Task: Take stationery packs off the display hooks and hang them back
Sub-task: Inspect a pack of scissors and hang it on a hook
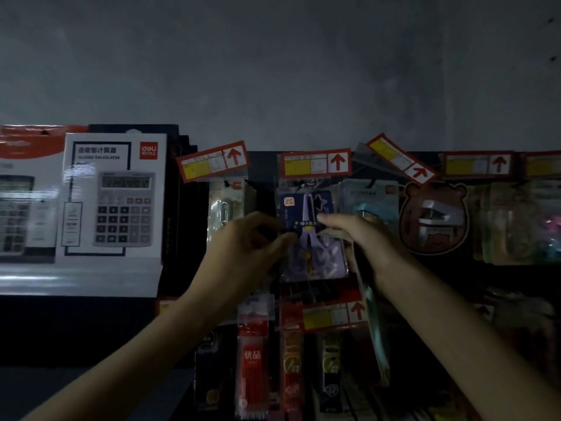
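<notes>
Pack of purple plastic scissors [309,226], dark-blue card.
Left hand [252,241] pinches its edge; right hand [361,238] grips a clear flat pack [372,305]; white "deli" calculator box [115,196] leftward.

Two hands [249,238] [361,238], two calculator boxes [112,196] [18,208].

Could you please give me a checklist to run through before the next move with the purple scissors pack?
1. Grip of the left hand on the scissors pack: ok, thumb and fingers pinch its left edge.
2. Is the right hand free: not ok, it holds a thin clear pack hanging edge-on, while a fingertip touches the scissors pack.
3. Hang hole seated: cannot tell, the pack's top under the price tag is dark and blurred.
4. Bear-shaped pack apart from both hands: ok.
5. Lighting: not ok, very dim.
</notes>
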A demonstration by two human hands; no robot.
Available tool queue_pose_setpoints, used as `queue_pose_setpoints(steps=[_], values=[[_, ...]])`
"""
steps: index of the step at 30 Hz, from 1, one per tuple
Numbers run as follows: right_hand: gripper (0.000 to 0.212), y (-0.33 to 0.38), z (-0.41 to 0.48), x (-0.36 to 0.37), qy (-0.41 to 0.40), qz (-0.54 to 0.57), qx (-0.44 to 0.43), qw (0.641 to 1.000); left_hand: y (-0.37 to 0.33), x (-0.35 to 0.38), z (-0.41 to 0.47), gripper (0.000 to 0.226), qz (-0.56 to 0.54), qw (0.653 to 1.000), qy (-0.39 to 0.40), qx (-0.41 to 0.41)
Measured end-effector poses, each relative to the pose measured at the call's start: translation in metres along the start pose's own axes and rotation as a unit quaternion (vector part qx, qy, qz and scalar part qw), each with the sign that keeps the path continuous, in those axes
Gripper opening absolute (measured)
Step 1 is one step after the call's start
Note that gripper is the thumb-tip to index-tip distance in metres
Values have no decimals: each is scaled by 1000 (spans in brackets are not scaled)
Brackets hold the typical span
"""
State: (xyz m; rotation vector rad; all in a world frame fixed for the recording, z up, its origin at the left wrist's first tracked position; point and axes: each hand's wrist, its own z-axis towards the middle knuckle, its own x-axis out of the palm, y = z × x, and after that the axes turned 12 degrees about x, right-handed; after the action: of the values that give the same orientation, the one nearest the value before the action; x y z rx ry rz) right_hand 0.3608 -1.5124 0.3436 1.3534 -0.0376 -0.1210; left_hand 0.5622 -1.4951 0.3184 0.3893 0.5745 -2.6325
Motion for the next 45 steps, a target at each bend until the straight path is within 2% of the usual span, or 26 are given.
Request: queue_pose_setpoints(steps=[2, 4, 7, 11, 13, 18, 21, 25, 27, 31, 34, 37, 41, 45], values=[[28, -2, -3, -2, 6, -4, 9, 1000, -2, 3, -10, 33, -63, 997, 4, -34], [20, -5, -6, -5, 12, -13, 10, 1000, -2, 5, -16, 51, -99, 993, 16, -56], [22, -13, -10, -8, 21, -26, 14, 999, 5, 9, -22, 68, -139, 987, 12, -77], [31, -22, -16, -11, 29, -31, 17, 999, 7, 13, -28, 53, -222, 971, -29, -85], [27, -25, -22, -15, 36, -47, 2, 998, 7, 12, -29, 46, -238, 966, -44, -91], [28, -36, -28, -17, 6, -80, -46, 996, 10, 13, -29, 45, -256, 960, -57, -94], [35, -42, -26, -13, -27, -78, -60, 995, 11, 16, -28, 47, -235, 966, -60, -88], [25, -44, -20, -10, -55, -44, -87, 994, 15, 24, -24, 49, -180, 979, -67, -75], [20, -43, -16, -9, -51, -36, -74, 995, 18, 29, -20, 47, -146, 984, -72, -73], [26, -40, 3, -9, -36, -5, -31, 999, 23, 34, -13, 41, -102, 991, -63, -63], [20, -38, 14, -7, -42, -35, -31, 998, 27, 36, -9, 19, -72, 995, -54, -51], [22, -35, 17, -5, -64, -110, -51, 991, 30, 39, -7, 10, -37, 998, -28, -42], [33, -41, 20, 0, -108, -204, -87, 969, 36, 46, -10, 13, 13, 998, 40, -44], [46, -46, 14, 0, -133, -265, -98, 950, 33, 53, -16, 45, 19, 997, 69, -37]])
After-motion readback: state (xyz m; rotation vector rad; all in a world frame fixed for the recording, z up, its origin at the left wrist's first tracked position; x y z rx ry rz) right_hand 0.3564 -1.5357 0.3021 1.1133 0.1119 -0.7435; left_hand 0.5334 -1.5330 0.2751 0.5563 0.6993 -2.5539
